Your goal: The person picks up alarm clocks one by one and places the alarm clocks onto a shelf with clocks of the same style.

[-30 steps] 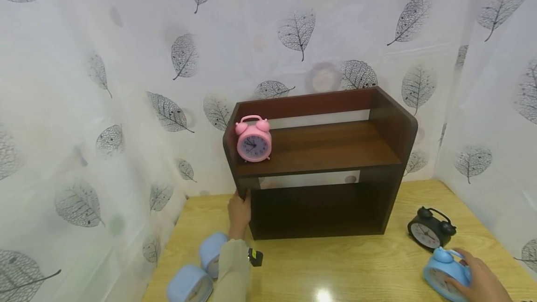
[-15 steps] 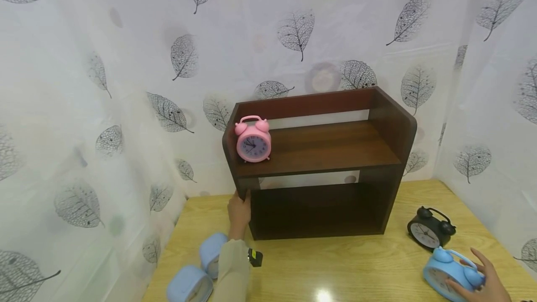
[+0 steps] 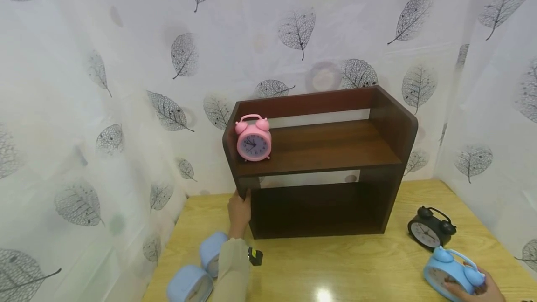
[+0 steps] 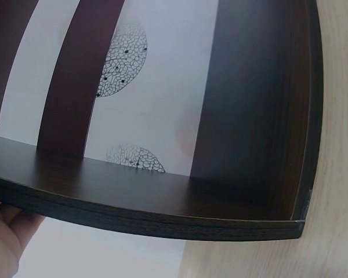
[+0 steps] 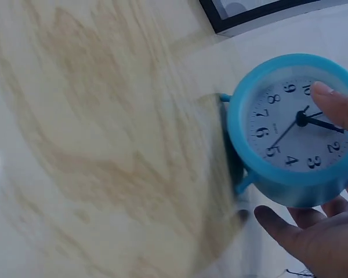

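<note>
The left hand (image 3: 239, 212) is gripping the side panel of one shelf (image 3: 327, 146), digits on both faces. The right hand (image 3: 483, 289) is holding one blue twin-bell clock (image 3: 446, 272) at the table's (image 3: 302, 257) near right, thumb over its dial. One pink clock (image 3: 254, 147) is standing on the upper board; one black clock (image 3: 430, 231) and two pale-blue clocks (image 3: 184, 283) are occupying the table.

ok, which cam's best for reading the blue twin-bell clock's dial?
Right wrist: the blue twin-bell clock is large there, most numerals legible, though the thumb of the right hand covers part of the dial. Head shows its bells too, but the dial is small and partly hidden by that hand. Left wrist doesn't show it.
</note>
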